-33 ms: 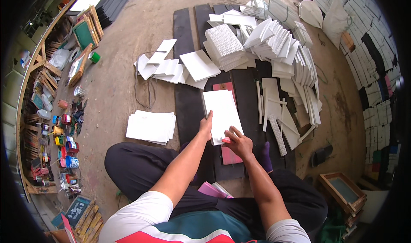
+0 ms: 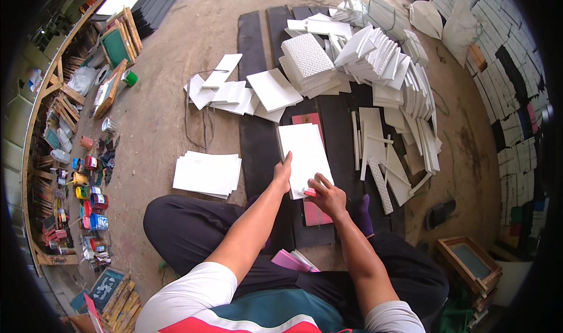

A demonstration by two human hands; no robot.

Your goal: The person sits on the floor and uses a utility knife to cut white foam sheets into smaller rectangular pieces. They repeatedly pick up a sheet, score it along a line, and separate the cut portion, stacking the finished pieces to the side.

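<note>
In front of my lap lies a white rectangular foam sheet [image 2: 304,152], perhaps several stacked. It rests over a pinkish-red board [image 2: 317,214] that shows past both its ends. My left hand [image 2: 282,173] grips the sheet's left edge, thumb on top, other fingers hidden beneath or behind. My right hand [image 2: 327,197] is over the lower right corner, its fingers closed round a small red-and-white tool [image 2: 309,191]; its exact kind is too small to make out. Left of the dark mat sits a neat pile of white sheets [image 2: 206,173].
Black boards [image 2: 255,127] lie under the work. Loose white sheets [image 2: 272,90], a textured white block [image 2: 309,56] and leaning stacks [image 2: 372,54] stand beyond. White offcuts [image 2: 387,157] lie to the right. Paint cans [image 2: 97,201] line the left; wooden frames [image 2: 469,262] stand lower right.
</note>
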